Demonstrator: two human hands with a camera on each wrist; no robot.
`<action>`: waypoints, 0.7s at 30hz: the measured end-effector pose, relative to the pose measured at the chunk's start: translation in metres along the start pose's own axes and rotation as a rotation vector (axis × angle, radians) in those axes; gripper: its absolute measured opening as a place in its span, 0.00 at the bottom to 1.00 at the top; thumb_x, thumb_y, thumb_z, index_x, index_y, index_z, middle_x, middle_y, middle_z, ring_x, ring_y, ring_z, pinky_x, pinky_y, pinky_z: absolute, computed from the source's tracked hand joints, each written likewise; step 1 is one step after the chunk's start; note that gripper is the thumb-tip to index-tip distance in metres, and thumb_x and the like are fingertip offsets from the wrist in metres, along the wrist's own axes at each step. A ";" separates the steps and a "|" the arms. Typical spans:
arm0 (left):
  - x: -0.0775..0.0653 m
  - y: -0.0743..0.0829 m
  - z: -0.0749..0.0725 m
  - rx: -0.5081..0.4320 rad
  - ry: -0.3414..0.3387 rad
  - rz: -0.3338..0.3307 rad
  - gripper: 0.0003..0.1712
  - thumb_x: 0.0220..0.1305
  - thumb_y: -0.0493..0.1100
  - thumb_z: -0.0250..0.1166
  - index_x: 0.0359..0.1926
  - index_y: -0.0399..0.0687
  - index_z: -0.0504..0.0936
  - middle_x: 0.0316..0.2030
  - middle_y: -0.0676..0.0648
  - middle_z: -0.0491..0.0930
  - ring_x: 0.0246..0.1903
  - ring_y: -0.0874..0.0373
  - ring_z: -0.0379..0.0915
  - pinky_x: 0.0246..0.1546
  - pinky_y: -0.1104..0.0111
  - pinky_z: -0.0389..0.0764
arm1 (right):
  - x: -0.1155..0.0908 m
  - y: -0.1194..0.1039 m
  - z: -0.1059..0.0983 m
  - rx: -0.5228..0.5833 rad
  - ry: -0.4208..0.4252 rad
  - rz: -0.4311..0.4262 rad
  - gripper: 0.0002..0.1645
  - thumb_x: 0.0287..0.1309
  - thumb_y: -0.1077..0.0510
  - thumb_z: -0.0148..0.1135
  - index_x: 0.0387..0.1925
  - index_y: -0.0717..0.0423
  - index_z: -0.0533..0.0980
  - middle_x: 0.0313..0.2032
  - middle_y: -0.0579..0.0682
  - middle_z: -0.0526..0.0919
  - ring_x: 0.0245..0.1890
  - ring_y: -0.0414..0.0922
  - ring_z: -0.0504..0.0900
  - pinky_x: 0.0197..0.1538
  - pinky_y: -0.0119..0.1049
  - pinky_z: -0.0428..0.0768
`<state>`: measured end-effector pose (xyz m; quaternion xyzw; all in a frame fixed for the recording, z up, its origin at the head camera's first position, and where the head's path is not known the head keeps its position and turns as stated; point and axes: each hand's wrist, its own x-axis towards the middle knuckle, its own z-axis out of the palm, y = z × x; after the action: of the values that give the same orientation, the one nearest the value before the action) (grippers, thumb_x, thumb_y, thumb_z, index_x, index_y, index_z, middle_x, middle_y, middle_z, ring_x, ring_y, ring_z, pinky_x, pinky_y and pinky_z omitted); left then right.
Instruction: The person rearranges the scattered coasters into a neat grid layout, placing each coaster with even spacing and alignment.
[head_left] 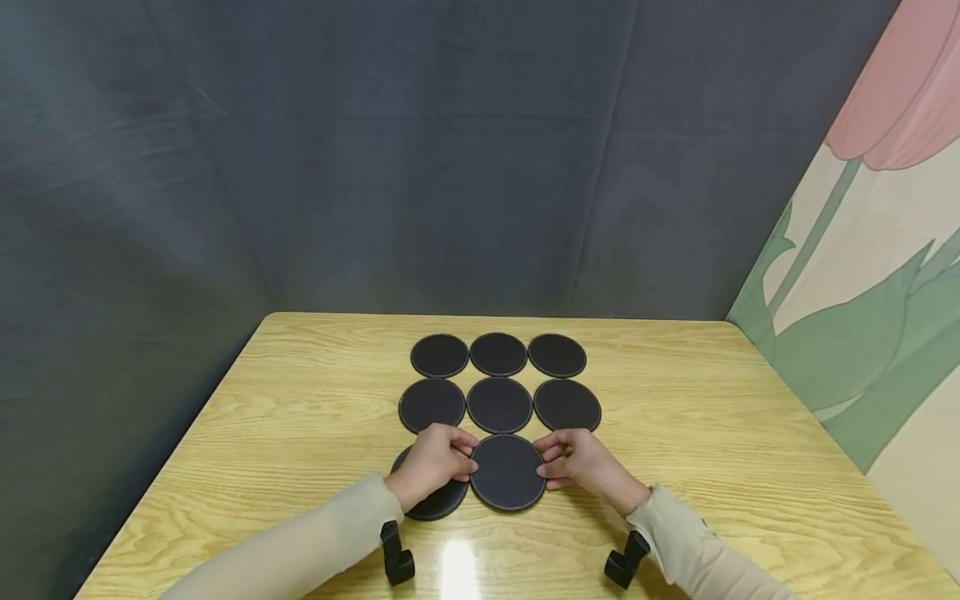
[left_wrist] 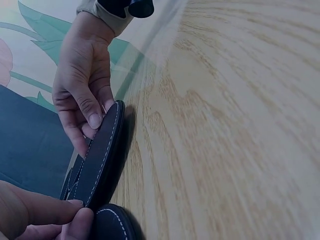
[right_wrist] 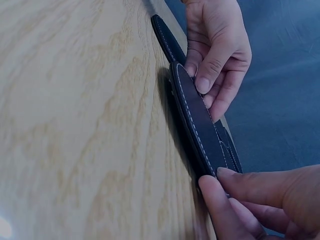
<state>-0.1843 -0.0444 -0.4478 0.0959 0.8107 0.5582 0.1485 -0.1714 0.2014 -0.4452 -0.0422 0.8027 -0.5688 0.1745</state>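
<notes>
Between my two hands is a round black coaster [head_left: 508, 475] with pale stitching along its edge. My left hand [head_left: 432, 462] pinches its left edge with thumb and fingertips, while my right hand [head_left: 588, 461] pinches the opposite edge. In the right wrist view, a dark shadow runs beneath the held coaster [right_wrist: 195, 120], which sits close over the wood. Under my left hand lies another coaster [head_left: 438, 504], partly hidden by that hand. Just beyond the held one is the middle coaster [head_left: 499, 405] of the second row.
Behind my hands, more matching coasters [head_left: 498, 354] lie flat in two rows on the wooden table [head_left: 300, 400]. A dark curtain [head_left: 450, 167] hangs at the back and left. To the right stands a wall [head_left: 862, 292] painted with a flower.
</notes>
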 end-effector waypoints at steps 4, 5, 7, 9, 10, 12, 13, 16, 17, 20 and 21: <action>0.001 0.000 0.000 0.006 -0.007 -0.002 0.17 0.50 0.24 0.68 0.44 0.29 0.83 0.32 0.42 0.80 0.25 0.61 0.79 0.27 0.69 0.85 | 0.000 0.000 0.000 -0.008 0.000 0.005 0.22 0.50 0.75 0.66 0.50 0.76 0.75 0.33 0.55 0.76 0.26 0.39 0.80 0.33 0.37 0.86; 0.001 0.000 0.000 0.007 -0.009 -0.003 0.17 0.50 0.24 0.68 0.44 0.29 0.83 0.32 0.41 0.80 0.25 0.60 0.79 0.27 0.69 0.85 | 0.000 -0.001 0.000 -0.010 -0.001 0.007 0.22 0.51 0.75 0.66 0.50 0.76 0.75 0.33 0.55 0.76 0.26 0.39 0.80 0.33 0.37 0.86; 0.001 0.000 0.000 0.011 -0.013 0.001 0.17 0.50 0.24 0.68 0.44 0.29 0.83 0.32 0.41 0.79 0.25 0.61 0.79 0.27 0.69 0.85 | 0.000 -0.002 0.000 -0.014 -0.006 0.008 0.22 0.51 0.75 0.65 0.50 0.76 0.74 0.33 0.55 0.76 0.27 0.39 0.81 0.34 0.37 0.86; 0.001 0.001 0.000 0.019 -0.014 0.004 0.17 0.50 0.24 0.68 0.44 0.29 0.83 0.31 0.41 0.79 0.25 0.60 0.79 0.27 0.69 0.85 | 0.000 -0.001 0.000 -0.010 -0.006 0.013 0.22 0.51 0.75 0.65 0.50 0.76 0.74 0.33 0.55 0.76 0.27 0.40 0.81 0.34 0.38 0.86; 0.001 0.001 0.000 0.023 -0.014 0.004 0.17 0.50 0.24 0.68 0.44 0.29 0.83 0.31 0.41 0.79 0.25 0.60 0.79 0.27 0.69 0.85 | 0.000 -0.002 0.000 -0.009 -0.008 0.014 0.22 0.51 0.75 0.65 0.50 0.76 0.74 0.33 0.55 0.76 0.27 0.40 0.81 0.34 0.38 0.86; 0.000 0.002 0.000 0.033 -0.016 0.002 0.17 0.50 0.24 0.68 0.44 0.29 0.83 0.31 0.41 0.79 0.25 0.60 0.79 0.27 0.69 0.85 | 0.000 -0.002 -0.001 -0.006 -0.011 0.016 0.22 0.51 0.76 0.65 0.50 0.77 0.74 0.33 0.56 0.76 0.27 0.39 0.81 0.34 0.38 0.86; 0.000 0.002 0.000 0.038 -0.017 0.001 0.17 0.50 0.24 0.68 0.44 0.29 0.83 0.31 0.41 0.79 0.25 0.60 0.79 0.27 0.69 0.85 | 0.000 -0.002 -0.001 -0.003 -0.011 0.018 0.22 0.51 0.76 0.65 0.50 0.77 0.74 0.33 0.56 0.76 0.27 0.40 0.81 0.34 0.38 0.86; -0.001 0.004 0.000 0.047 -0.020 -0.005 0.17 0.50 0.25 0.68 0.45 0.29 0.83 0.31 0.42 0.78 0.26 0.60 0.79 0.28 0.69 0.85 | 0.000 -0.002 -0.001 -0.005 -0.012 0.017 0.23 0.51 0.76 0.65 0.51 0.77 0.73 0.33 0.56 0.76 0.27 0.40 0.81 0.34 0.38 0.87; -0.001 0.004 0.001 0.049 -0.020 -0.006 0.17 0.51 0.25 0.68 0.45 0.29 0.83 0.31 0.42 0.78 0.26 0.60 0.79 0.28 0.69 0.85 | 0.000 -0.001 -0.001 -0.008 -0.013 0.018 0.23 0.51 0.76 0.65 0.51 0.77 0.73 0.33 0.56 0.76 0.27 0.40 0.81 0.34 0.39 0.87; -0.001 0.004 0.001 0.053 -0.021 -0.006 0.17 0.51 0.25 0.68 0.45 0.29 0.83 0.30 0.43 0.78 0.26 0.60 0.79 0.28 0.70 0.85 | 0.001 0.000 -0.001 -0.014 -0.012 0.018 0.23 0.51 0.75 0.65 0.51 0.76 0.74 0.33 0.56 0.76 0.27 0.40 0.81 0.34 0.39 0.87; -0.001 0.004 0.001 0.055 -0.021 -0.004 0.17 0.51 0.25 0.68 0.44 0.29 0.83 0.30 0.43 0.78 0.26 0.60 0.79 0.28 0.70 0.85 | 0.002 0.001 -0.001 -0.014 -0.011 0.020 0.23 0.51 0.75 0.65 0.51 0.76 0.74 0.33 0.55 0.76 0.27 0.40 0.81 0.34 0.39 0.87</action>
<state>-0.1834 -0.0425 -0.4442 0.1044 0.8242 0.5345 0.1555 -0.1732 0.2023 -0.4457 -0.0385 0.8060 -0.5612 0.1843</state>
